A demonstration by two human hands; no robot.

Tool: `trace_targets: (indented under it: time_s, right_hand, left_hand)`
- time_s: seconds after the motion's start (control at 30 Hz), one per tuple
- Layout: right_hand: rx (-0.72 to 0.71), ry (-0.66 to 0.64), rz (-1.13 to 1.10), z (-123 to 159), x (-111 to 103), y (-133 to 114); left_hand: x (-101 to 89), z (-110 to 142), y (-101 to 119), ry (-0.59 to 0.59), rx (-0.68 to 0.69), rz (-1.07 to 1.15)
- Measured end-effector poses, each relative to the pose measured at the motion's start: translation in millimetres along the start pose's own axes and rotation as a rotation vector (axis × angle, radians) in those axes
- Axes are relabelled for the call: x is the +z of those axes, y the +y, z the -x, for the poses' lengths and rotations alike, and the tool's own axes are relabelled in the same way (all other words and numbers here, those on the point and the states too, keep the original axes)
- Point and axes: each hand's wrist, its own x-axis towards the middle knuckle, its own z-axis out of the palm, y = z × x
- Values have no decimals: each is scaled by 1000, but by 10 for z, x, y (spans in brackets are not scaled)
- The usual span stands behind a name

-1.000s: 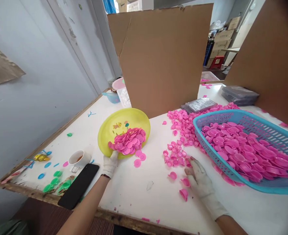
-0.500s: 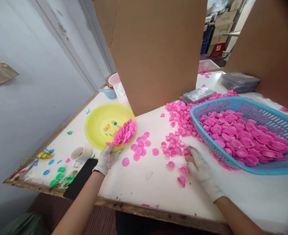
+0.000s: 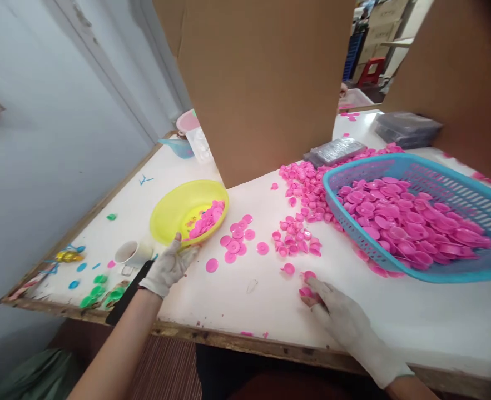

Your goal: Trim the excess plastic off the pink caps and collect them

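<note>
My left hand [image 3: 168,269], in a white glove, grips the near rim of a yellow basin [image 3: 165,216], its thumb over the edge. The basin is tilted, and a heap of flat pink discs [image 3: 207,221] lies in its near right side. My gloved right hand [image 3: 341,316] is low over the table, with thumb and fingertips closed around a small pink toy cup [image 3: 305,291]. Another cup touches the fingertips, and a loose cup [image 3: 288,269] lies just beyond. Several pink discs [image 3: 233,244] are scattered between my hands.
A blue basket [image 3: 395,268] of pink pieces stands at right, beside a spread of pink cups [image 3: 307,183]. A cardboard sheet [image 3: 266,94] rises behind. At left are a white mug [image 3: 134,254], a black flat object [image 3: 128,297] and green pieces [image 3: 99,289]. Part of another person's hand [image 3: 343,89] shows far back.
My right hand has moved from the cup cluster toward the table's front edge, onto a loose cup. The yellow basin has tipped more, and my left thumb now shows over its rim.
</note>
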Motion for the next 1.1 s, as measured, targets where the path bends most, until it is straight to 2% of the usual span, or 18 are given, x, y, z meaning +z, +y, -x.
trace_targets:
  time_s: [0.07, 0.1, 0.23, 0.27, 0.33, 0.4, 0.43, 0.47, 0.53, 0.6, 0.67, 0.73, 0.8, 0.87, 0.93, 1.0, 1.07, 1.1]
  right_hand:
    - [11, -33, 39, -2, 74, -29]
    - [-2, -59, 46, -7, 97, -46]
    - [-129, -108, 51, -11, 114, -148]
    - [-168, -112, 61, -7, 114, -178]
    - [-239, -140, 97, 0, 127, -235]
    - [-281, -170, 156, 1, 158, -279]
    - [-291, -178, 189, -1, 176, -295]
    - [-293, -181, 218, -3, 190, -307]
    - [-277, -190, 231, -10, 193, -314]
    - [-261, -207, 148, -22, 146, -292]
    - [-227, -157, 48, -54, 60, -228]
    - [-138, -45, 30, -117, -26, -125]
    - [-47, 34, 75, -210, -71, -11]
    - [-49, 14, 94, -311, -63, 72]
    - [-108, -58, 86, -384, -32, 88]
    - [-126, -133, 81, -404, -23, 31]
    - [-80, -205, 87, -368, -55, -71]
    - [-41, -252, 97, -337, -82, -126]
  left_hand:
    - [-24, 128, -154, -112, -28, -178]
    - [-30, 187, -249, -130, 34, -321]
    - [8, 324, -614, -78, 599, -985]
    - [33, 334, -677, -69, 698, -1103]
    - [107, 345, -763, -27, 799, -1245]
    - [233, 380, -815, 1, 843, -1261]
    - [320, 416, -837, -26, 869, -1229]
    - [427, 467, -860, -87, 899, -1180]
    - [689, 601, -920, -294, 962, -1070]
    - [985, 741, -995, -506, 1018, -1017]
    - [1261, 841, -1073, -625, 1081, -1062]
    - [1468, 874, -1134, -666, 1126, -1132]
    - [1583, 853, -1164, -663, 1109, -1145]
    - [1616, 816, -1162, -629, 1004, -1067]
    - [1597, 789, -1135, -598, 814, -924]
    - [1557, 780, -1105, -619, 565, -797]
    - [1516, 779, -1091, -665, 325, -749]
    - [1497, 778, -1094, -673, 251, -756]
